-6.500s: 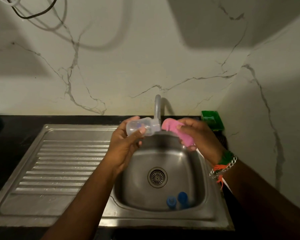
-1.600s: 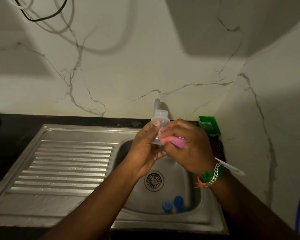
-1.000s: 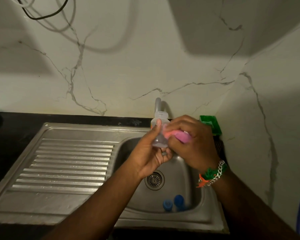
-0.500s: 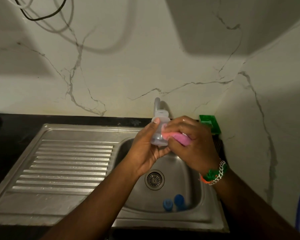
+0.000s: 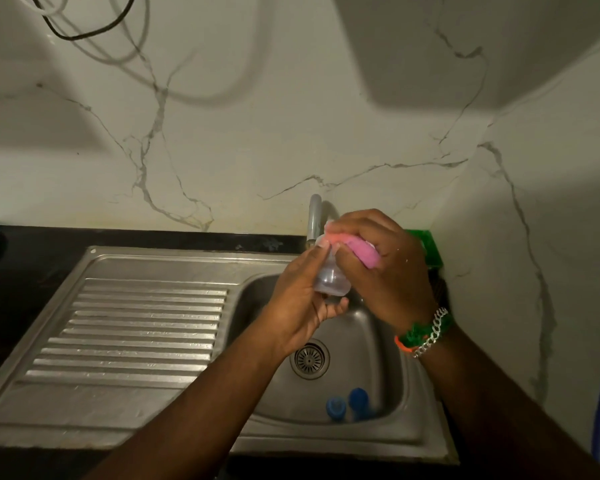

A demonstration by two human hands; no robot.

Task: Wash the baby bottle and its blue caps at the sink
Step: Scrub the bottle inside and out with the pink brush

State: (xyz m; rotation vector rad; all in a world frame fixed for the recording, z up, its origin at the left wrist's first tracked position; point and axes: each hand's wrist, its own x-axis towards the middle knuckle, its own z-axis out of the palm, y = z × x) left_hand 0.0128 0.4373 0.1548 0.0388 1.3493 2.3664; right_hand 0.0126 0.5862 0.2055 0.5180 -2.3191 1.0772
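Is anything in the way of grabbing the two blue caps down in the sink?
Nothing visible covers the blue caps; they lie bare near the front of the sink. But both hands are busy: the left hand holds the bottle, and the right hand holds the pink sponge.

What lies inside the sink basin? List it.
In the sink basin: two blue caps near the front wall, and the drain. The forearms hide part of the floor.
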